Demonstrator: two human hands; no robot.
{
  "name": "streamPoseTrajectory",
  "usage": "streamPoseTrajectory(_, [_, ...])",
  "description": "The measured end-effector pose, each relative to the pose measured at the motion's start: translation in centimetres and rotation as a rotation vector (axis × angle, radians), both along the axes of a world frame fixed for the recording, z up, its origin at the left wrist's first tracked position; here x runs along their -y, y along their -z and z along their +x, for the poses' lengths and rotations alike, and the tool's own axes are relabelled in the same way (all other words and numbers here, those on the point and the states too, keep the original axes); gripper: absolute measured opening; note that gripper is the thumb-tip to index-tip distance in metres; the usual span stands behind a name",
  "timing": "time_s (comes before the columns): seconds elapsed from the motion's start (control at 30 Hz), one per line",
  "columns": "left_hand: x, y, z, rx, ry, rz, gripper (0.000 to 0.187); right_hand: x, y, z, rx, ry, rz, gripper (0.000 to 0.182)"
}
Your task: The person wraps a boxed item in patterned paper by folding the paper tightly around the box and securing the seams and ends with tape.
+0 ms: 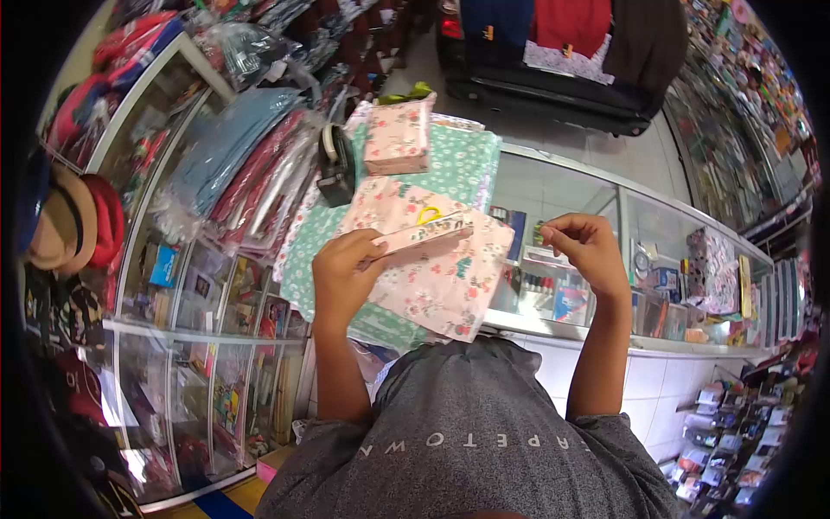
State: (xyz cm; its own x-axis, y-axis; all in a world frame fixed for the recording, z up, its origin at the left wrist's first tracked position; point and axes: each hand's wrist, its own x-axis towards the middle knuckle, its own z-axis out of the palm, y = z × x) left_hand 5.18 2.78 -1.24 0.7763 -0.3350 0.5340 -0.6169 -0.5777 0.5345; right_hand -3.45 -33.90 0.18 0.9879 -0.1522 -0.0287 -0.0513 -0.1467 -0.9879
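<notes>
My left hand (347, 270) grips one end of a narrow folded strip of floral paper (424, 235), thumb on top. Under the strip lies a pink floral sheet (432, 298), spread over green patterned paper (311, 272). Yellow scissor handles (429, 214) show just behind the strip. My right hand (590, 249) is raised over the glass counter, thumb and fingertips pinched together; what they hold, if anything, is too small to name. A box wrapped in pink floral paper (398, 138) stands at the back, with a black tape dispenser (335, 166) to its left.
A glass display counter (553, 195) extends to the right with goods inside. Plastic-wrapped garments (251, 160) lie at the left, above glass shelves (164, 355). Hats (73, 216) hang at the far left. A car (553, 86) with cloths on it stands behind the counter.
</notes>
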Motion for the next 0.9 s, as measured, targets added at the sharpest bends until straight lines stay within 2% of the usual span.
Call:
streamPoseTrajectory(0.1, [2.1,-1.2,-0.9,-0.138,0.060,-0.071,0.019,2.4,-0.6,-2.9,-0.033,0.122,0.041,0.015])
streamPoseTrajectory(0.17, [4.7,-1.9,-1.5,-0.132,0.131,-0.076,0.020,4.0,-0.8,-4.4,0.004,0.191,0.073,0.013])
streamPoseTrajectory(0.23, [8.0,-2.5,-2.5,-0.124,0.289,-0.102,0.021,5.8,-1.1,-6.2,-0.019,0.219,0.034,0.010])
streamPoseTrajectory(0.33, [13.3,-2.9,-3.1,-0.096,0.474,-0.054,0.021,8.8,-1.3,-8.6,0.203,-0.067,0.254,0.008])
streamPoseTrajectory(0.37, [15.0,-2.8,-3.4,-0.099,0.550,-0.026,0.021,9.4,-1.3,-9.1,0.200,-0.054,0.255,0.008])
streamPoseTrajectory(0.43, [18.5,-2.2,-4.0,-0.122,0.584,-0.041,0.019,10.2,-1.9,-10.2,0.176,-0.126,0.223,0.013])
streamPoseTrajectory(0.47, [20.1,-1.8,-4.2,-0.102,0.607,-0.024,0.018,11.5,-2.1,-10.8,0.038,-0.143,0.094,0.017])
streamPoseTrajectory(0.63, [25.9,1.0,-4.1,-0.066,0.620,0.023,0.017,14.5,1.7,-11.7,0.029,-0.083,-0.005,0.013])
streamPoseTrajectory(0.7, [27.1,2.0,-3.9,-0.076,0.637,0.049,0.017,15.4,2.7,-11.7,0.009,-0.034,-0.170,0.012])
streamPoseTrajectory(0.83, [28.1,2.3,-3.6,-0.031,0.662,0.088,0.015,16.1,3.8,-11.7,0.029,0.040,-0.175,0.012])
streamPoseTrajectory(0.9, [27.9,1.5,-3.6,-0.095,0.712,0.101,0.016,16.3,3.7,-11.7,0.083,0.038,-0.183,0.013])
